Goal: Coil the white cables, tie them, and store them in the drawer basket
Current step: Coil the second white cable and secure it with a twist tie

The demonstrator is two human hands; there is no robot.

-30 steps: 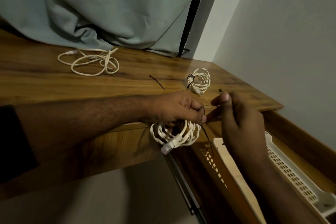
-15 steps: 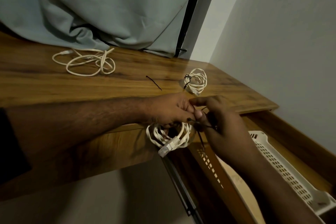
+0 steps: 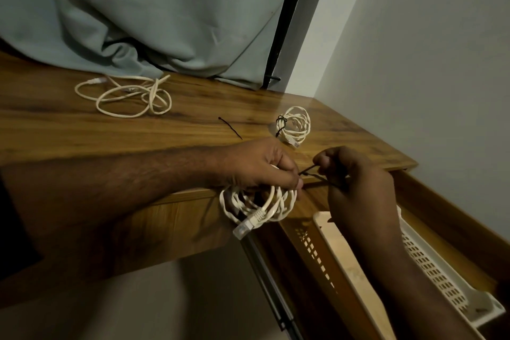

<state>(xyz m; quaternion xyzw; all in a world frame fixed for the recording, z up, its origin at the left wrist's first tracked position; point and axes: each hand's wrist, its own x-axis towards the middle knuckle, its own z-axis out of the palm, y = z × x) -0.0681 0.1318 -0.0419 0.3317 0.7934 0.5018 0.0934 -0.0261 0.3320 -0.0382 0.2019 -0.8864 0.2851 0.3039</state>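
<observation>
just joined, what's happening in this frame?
A person is tying a coiled white cable at the desk edge. The left hand grips the coil while the right hand pinches a black tie stretched between the two hands. One tied coil already sits on the desk, a loose cable lies uncoiled farther back, and a spare tie lies between them. The white basket in the open drawer shows no cables.
</observation>
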